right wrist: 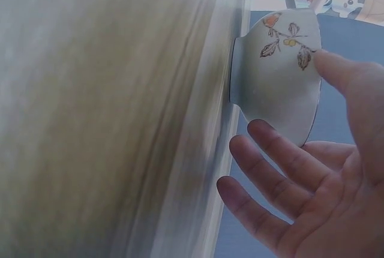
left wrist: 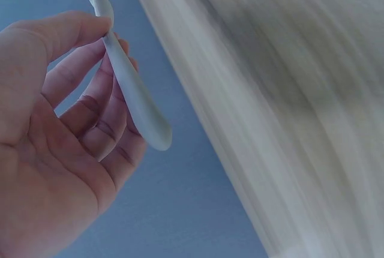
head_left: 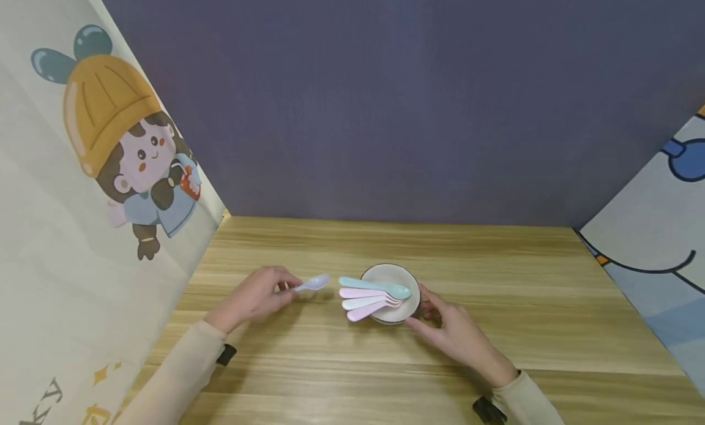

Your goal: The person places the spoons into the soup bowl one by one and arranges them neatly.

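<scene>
My left hand (head_left: 264, 297) pinches a pale lavender spoon (head_left: 316, 282) by its handle between thumb and fingers, its bowl end pointing right. The left wrist view shows the spoon handle (left wrist: 141, 102) sticking out past the fingertips. To the right, a small white bowl (head_left: 390, 273) with a dark rim stands on the table. Several spoons rest in it with their handles over its left side: a mint spoon (head_left: 366, 283) at the back, then pink and white ones. My right hand (head_left: 454, 334) touches the bowl's right side, thumb at the rim, fingers spread and loosely extended.
The wood-grain table (head_left: 496, 272) meets a dark purple-grey panel (head_left: 385, 106) at the back. A white panel (head_left: 71, 302) with a cartoon figure stands along the left, and another cartoon-printed panel (head_left: 633, 229) along the right.
</scene>
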A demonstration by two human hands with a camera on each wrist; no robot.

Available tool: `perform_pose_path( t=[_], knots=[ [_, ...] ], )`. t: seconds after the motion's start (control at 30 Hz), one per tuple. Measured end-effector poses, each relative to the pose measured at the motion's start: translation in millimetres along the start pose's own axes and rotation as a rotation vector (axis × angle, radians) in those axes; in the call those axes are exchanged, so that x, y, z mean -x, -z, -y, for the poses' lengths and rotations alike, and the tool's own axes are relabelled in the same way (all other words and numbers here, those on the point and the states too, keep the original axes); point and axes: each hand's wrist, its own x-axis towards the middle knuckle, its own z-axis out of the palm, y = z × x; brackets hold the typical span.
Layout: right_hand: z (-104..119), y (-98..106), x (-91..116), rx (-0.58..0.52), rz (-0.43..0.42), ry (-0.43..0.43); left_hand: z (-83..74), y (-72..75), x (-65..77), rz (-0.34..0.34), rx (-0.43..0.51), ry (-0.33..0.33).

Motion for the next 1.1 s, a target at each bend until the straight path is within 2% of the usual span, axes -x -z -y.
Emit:
perform_pose_path(
  t=[0.3, 0.6, 1.1],
  knots=[
    [2, 2, 0, -0.005, 0.02, -0.019, -6.3, 3.4, -6.2, 0.002, -0.019, -0.041],
    [4, 4, 0, -0.013, 0.028, -0.027, -15.5, 5.4, -12.6, 0.001, -0.015, -0.049],
    [5, 4, -1, -0.001, 0.026, -0.032, -22.6, 7.3, -31.7, -0.012, -0.053, -0.085]
  ],
)
